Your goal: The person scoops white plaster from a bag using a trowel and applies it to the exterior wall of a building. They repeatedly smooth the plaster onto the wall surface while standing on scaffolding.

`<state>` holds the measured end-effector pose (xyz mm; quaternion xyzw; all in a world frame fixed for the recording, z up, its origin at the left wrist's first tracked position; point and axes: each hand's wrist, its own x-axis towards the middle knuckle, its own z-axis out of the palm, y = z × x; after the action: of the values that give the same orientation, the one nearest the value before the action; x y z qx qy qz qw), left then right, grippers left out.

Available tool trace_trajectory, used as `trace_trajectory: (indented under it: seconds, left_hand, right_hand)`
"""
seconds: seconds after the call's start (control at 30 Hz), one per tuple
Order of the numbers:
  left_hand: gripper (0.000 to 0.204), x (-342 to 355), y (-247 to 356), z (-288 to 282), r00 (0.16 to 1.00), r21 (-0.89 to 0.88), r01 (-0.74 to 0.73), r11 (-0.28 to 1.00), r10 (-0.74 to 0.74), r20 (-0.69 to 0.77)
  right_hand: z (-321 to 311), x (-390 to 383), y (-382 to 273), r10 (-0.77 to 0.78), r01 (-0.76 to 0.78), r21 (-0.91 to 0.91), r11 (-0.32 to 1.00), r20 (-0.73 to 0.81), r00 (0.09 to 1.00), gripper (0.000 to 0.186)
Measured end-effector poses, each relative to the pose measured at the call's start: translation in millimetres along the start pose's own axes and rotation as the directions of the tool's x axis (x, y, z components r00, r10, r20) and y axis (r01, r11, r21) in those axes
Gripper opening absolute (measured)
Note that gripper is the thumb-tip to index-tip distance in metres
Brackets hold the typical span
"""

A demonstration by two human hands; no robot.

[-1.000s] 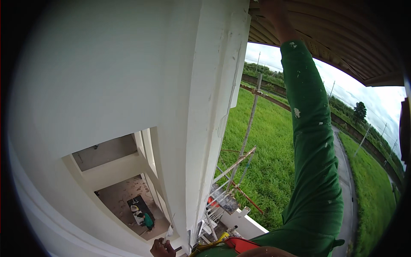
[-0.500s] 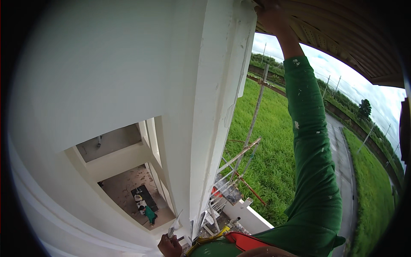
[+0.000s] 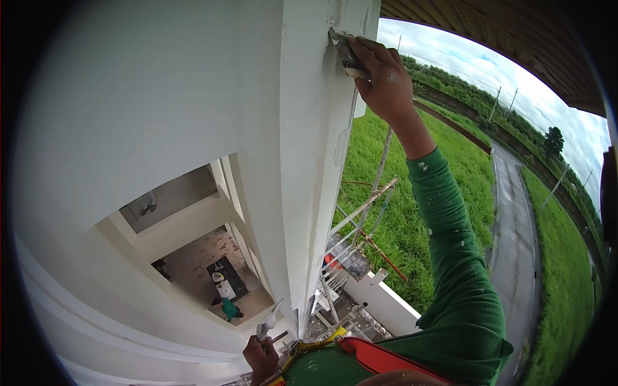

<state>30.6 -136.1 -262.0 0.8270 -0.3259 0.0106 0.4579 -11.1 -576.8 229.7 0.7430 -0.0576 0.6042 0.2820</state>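
My right hand [image 3: 391, 85] is closed around a putty knife [image 3: 348, 56] high up in the view. The blade rests against the face of a white wall edge [image 3: 315, 148], which shows rough, patched strips. Low in the middle, my left hand [image 3: 260, 358] is closed around a tool smeared with white paste [image 3: 264, 329]. A thin pointed part sticks up from it, and a short dark piece pokes out beside the fingers. Its exact kind is unclear.
A person in green [image 3: 228, 310] is far below, beside a dark board [image 3: 228, 278], seen through a wall opening. Scaffold bars [image 3: 360, 219] stand beyond the wall edge, above grass [image 3: 412, 212]. A brown ribbed eave [image 3: 508, 38] hangs overhead. A red and yellow strap [image 3: 380, 360] crosses my body.
My right hand has come down from under the eave onto the wall edge, bringing the putty knife into sight. My left hand has shifted slightly to the right.
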Motion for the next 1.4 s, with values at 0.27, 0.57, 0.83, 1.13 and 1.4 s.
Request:
trace_trajectory:
  seconds: [0.27, 0.57, 0.83, 1.13, 1.4]
  left_hand:
    - [0.020, -3.5, 6.2, -3.6, 0.996, 0.051, -0.072, 0.996, 0.074, -0.051]
    - [0.020, -6.6, 6.2, 24.7, 0.995, 0.084, -0.017, 0.996, 0.025, -0.098]
    - [0.023, -11.8, 13.4, 44.7, 0.988, 0.121, 0.142, 0.982, -0.134, -0.072]
    - [0.023, -15.6, 18.1, 53.1, 0.984, 0.098, 0.123, 0.988, -0.108, -0.144]
    - [0.024, -22.2, 18.2, 47.8, 0.977, 0.124, 0.169, 0.978, -0.150, -0.151]
  right_hand:
    - [-32.2, -46.4, 26.4, -0.190, 0.191, -0.057, 0.980, 0.024, 0.982, 0.049]
    - [-22.9, 35.4, 107.1, -0.605, 0.566, -0.256, 0.783, -0.108, 0.789, 0.046]
    - [-11.1, 83.0, 122.0, -0.807, 0.771, -0.255, 0.584, -0.080, 0.585, 0.042]
    - [-13.8, 49.8, 156.1, -0.713, 0.710, -0.071, 0.701, -0.027, 0.701, 0.032]
    - [24.4, 14.4, 99.8, -0.794, 0.746, -0.284, 0.602, -0.113, 0.598, 0.050]
